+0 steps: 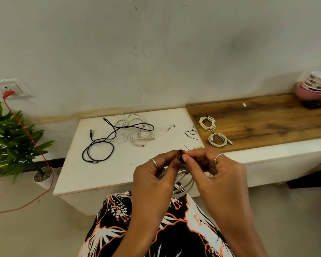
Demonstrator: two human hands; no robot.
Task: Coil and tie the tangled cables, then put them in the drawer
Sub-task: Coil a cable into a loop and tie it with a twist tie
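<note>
My left hand (156, 175) and my right hand (215, 169) meet above the front edge of the white table (104, 175). Both pinch a black tie (180, 154) wrapped around a coiled pale grey cable (185, 184) that hangs below my fingers. On the table lie a loose black cable (100, 145) and a tangled heap of white cables (135, 130). Two spare black ties (169, 127) (190, 133) rest to the right of the heap. Two coiled, tied white cables (208, 123) (218, 139) sit on the wooden counter (267, 123).
A potted plant (13, 140) stands at the left, with a red cord (26, 130) running from a wall socket (11, 88) to the floor. Stacked bowls (315, 86) and a dark remote-like object (317, 104) are at the counter's far right. No drawer is visible.
</note>
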